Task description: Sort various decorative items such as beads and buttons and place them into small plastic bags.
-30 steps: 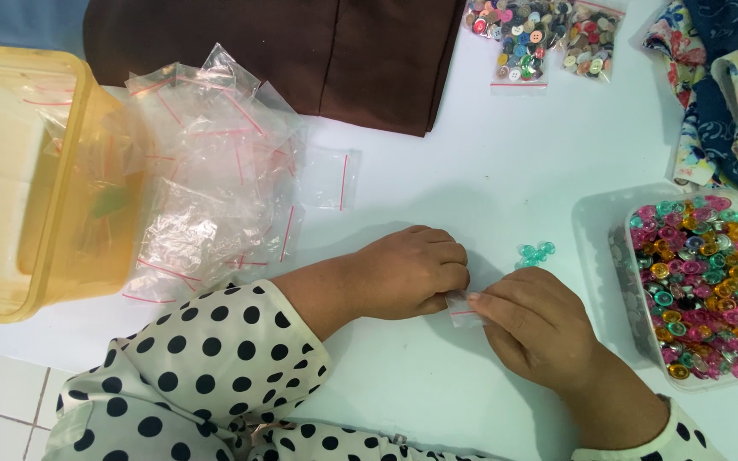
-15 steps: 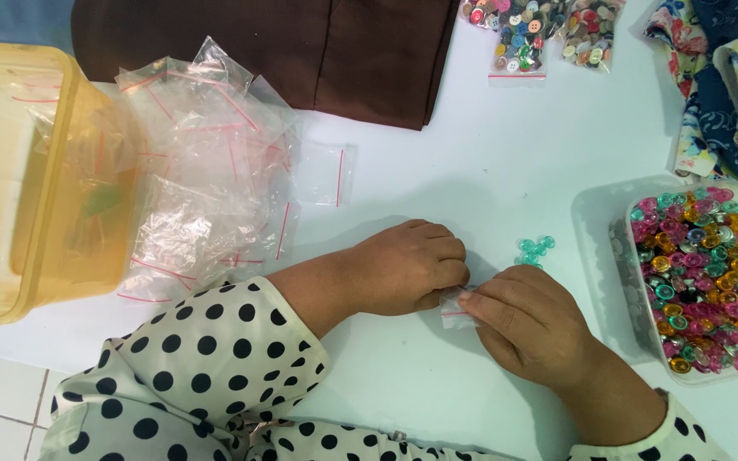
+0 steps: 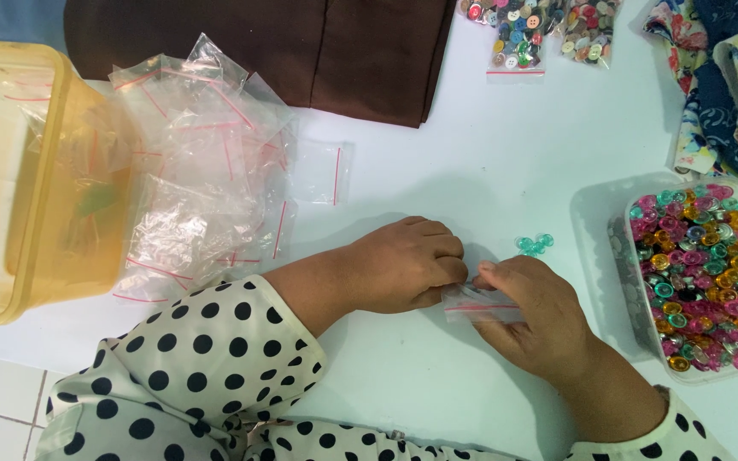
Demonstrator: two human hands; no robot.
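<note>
My left hand (image 3: 403, 265) and my right hand (image 3: 531, 316) meet on the white table (image 3: 489, 162), and both pinch a small clear zip bag (image 3: 476, 303) with a red strip. The bag lies between the fingertips, partly hidden by my right thumb. A few teal buttons (image 3: 534, 246) lie loose on the table just beyond my right hand. To the right stands a clear plastic tub (image 3: 595, 222) full of pink, gold and teal buttons (image 3: 702, 273).
A heap of empty clear zip bags (image 3: 207, 171) lies at the left beside a yellow plastic box (image 3: 36, 179). Brown cloth (image 3: 301, 47) covers the far edge. Two bags of mixed buttons (image 3: 540, 30) and floral fabric (image 3: 728, 85) lie at the far right.
Both hands stay together on the small bag with only slight finger shifts. The view has drifted a little; nothing else moved.
</note>
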